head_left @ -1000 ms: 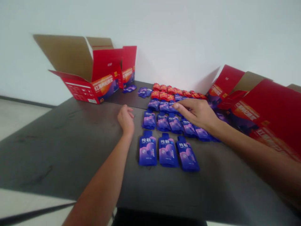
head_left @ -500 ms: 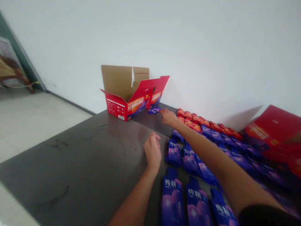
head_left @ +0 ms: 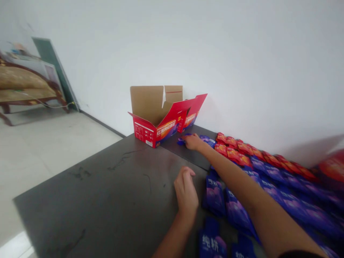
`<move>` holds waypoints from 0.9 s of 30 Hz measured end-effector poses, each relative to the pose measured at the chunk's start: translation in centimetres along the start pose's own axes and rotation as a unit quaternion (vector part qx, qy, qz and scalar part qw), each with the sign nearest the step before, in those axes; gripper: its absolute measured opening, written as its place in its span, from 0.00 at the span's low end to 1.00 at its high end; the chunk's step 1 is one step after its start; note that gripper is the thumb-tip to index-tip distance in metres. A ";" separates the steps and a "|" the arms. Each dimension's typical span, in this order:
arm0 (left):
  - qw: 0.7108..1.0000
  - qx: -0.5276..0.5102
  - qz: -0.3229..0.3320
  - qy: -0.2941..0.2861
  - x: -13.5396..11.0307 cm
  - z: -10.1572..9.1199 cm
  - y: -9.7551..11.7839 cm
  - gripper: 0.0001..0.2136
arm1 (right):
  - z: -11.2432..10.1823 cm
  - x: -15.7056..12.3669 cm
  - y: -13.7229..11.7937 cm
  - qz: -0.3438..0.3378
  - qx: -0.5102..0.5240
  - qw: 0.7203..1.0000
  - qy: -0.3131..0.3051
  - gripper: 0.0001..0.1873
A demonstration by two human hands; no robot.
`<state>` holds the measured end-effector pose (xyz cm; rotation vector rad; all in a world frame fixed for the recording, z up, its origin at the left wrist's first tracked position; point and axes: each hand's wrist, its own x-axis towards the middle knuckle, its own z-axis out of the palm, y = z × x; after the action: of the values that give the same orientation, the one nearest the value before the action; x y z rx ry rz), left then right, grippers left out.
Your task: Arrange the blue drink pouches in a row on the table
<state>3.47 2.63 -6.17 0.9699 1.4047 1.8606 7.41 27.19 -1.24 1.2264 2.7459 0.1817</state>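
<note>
My right hand (head_left: 192, 142) reaches to the far end of the table, close to the open carton. Its fingers are closed on a blue-purple pouch (head_left: 180, 141), which lies partly hidden beneath them. Just right of that hand is another purple pouch (head_left: 208, 139). My left hand (head_left: 186, 190) hovers over the near part of the dark table (head_left: 113, 200), fingers loosely bent and slightly apart, holding nothing. Beside it, on the right, lie rows of purple pouches (head_left: 215, 197), some covered by my right forearm.
A red carton (head_left: 145, 133) with raised flaps stands at the table's far end, another red carton (head_left: 191, 116) right behind it. Red pouches (head_left: 236, 156) line the wall side. A blurred red box (head_left: 331, 166) is at far right. Across the floor stands a wooden-framed sofa (head_left: 25, 84).
My right hand has moved left onto the pouch by the carton, uncovering the pouch on its right. The view has swung left, showing more of the sofa. My left hand stays empty.
</note>
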 end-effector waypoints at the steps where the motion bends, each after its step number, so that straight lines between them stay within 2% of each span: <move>1: 1.000 -0.003 -0.003 0.005 0.0 0.0 0.2 0.15 | -0.1 -0.7 -0.2 -0.012 0.005 1.000 -0.004 0.22; 6: 0.999 0.000 0.005 0.036 0.3 -0.3 1.0 0.12 | -0.7 -3.9 -1.7 -0.082 0.024 0.996 -0.023 0.30; 9: 0.998 0.005 0.012 0.063 0.4 -0.4 1.3 0.12 | -1.1 -4.7 -2.2 -0.127 0.030 0.991 -0.029 0.41; 11: 0.997 0.005 0.011 0.075 0.5 -0.4 1.3 0.13 | -1.4 -4.9 -2.3 -0.144 0.030 0.989 -0.025 0.43; 16: 0.996 0.003 0.000 0.091 0.5 -0.3 1.2 0.11 | -1.9 -5.8 -2.9 -0.156 0.016 0.988 0.001 0.33; 21: 0.995 0.006 0.001 0.098 0.5 -0.3 0.8 0.09 | -3.0 -7.4 -4.3 -0.142 -0.004 0.989 0.043 0.14; 24: 0.995 0.010 0.016 0.102 0.6 -0.4 0.6 0.09 | -5.1 -8.1 -4.8 -0.102 -0.004 0.991 0.091 0.16; 27: 0.994 0.030 0.050 0.095 0.8 -0.6 0.4 0.08 | -8.2 -9.6 -4.2 -0.037 0.023 0.986 0.161 0.23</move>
<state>2.52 2.91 -5.71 0.9278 1.5558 2.0407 9.32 16.77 6.83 1.1977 3.0811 0.3385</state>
